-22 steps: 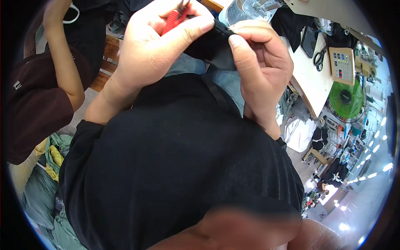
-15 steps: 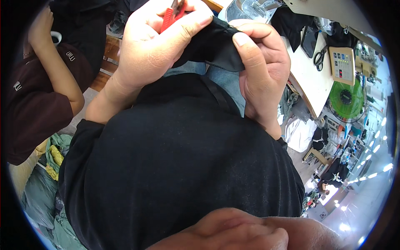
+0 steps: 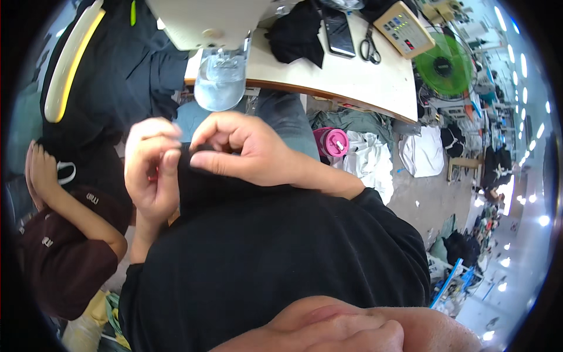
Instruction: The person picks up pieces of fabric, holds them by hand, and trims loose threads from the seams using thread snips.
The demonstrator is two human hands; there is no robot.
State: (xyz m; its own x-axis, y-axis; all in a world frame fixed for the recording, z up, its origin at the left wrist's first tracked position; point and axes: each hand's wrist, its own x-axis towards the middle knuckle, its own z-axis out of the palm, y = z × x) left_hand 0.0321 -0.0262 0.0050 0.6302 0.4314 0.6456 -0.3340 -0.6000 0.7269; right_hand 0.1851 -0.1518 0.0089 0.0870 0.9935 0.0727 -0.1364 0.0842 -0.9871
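Note:
In front of my chest, my left hand [image 3: 153,167] is raised with its fingers curled in, slightly smeared by motion. A speck of red shows inside its palm, where the red-handled thread snips sit mostly hidden. My right hand [image 3: 249,149] is close on its right, thumb and fingers closed on a piece of black cloth [image 3: 202,185]. That cloth hangs between the hands and blends into my black shirt, so its outline is hard to make out.
Ahead are a white machine head [image 3: 211,20] and a clear plastic guard [image 3: 220,82]. The white table [image 3: 358,88] bears black cloth, a phone [image 3: 338,32], scissors [image 3: 369,47] and a control box [image 3: 404,29]. A pink cup [image 3: 332,142] and green fan [image 3: 443,64] are rightward; a co-worker's arm [image 3: 82,211] is left.
Both hands have come down and left, nearer my chest. The red snips, plain before, are now almost covered. My view has swung, bringing the machine head and pink cup into sight.

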